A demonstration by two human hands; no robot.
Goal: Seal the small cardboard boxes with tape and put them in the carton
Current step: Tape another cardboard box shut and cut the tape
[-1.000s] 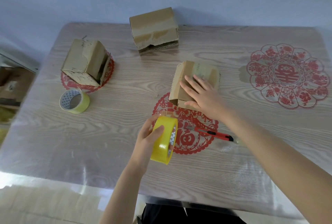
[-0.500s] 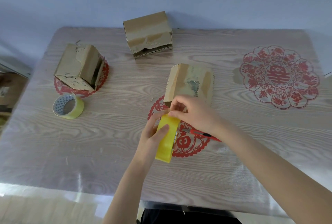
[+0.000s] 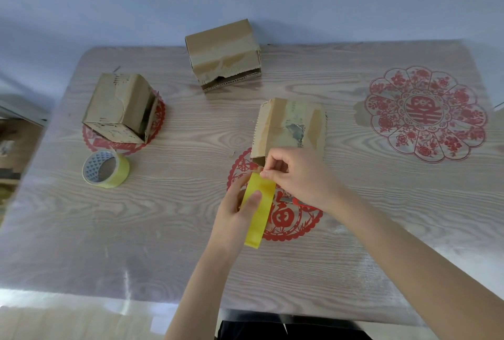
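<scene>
Your left hand point(image 3: 231, 215) grips the roll point(image 3: 261, 221); your right hand point(image 3: 300, 176) pinches its end, which could slip and restick.

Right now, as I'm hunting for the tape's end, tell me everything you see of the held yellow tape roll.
The yellow tape roll looks like glossy plastic, seen edge-on and upright above a red paper-cut. The left hand grips it, thumb across the outer band; the right hand pinches its top edge. Its core is hidden.
</scene>
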